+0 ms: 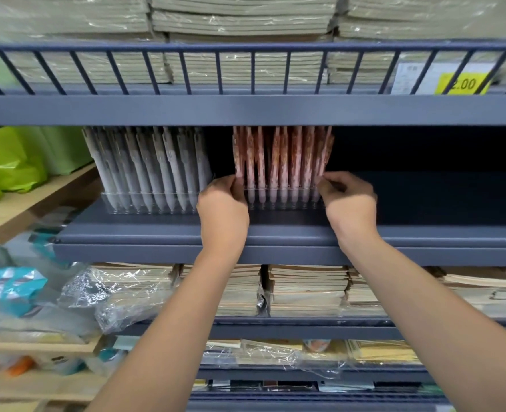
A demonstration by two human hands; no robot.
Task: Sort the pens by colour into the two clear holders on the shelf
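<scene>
On the shelf, left hand and right hand pinch the outermost pink pens: probably light, stiff, slick; best gripped mid-barrel.

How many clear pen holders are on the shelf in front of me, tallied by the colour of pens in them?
White-pen holder: 1
Pink-pen holder: 1
Total: 2 holders
</scene>
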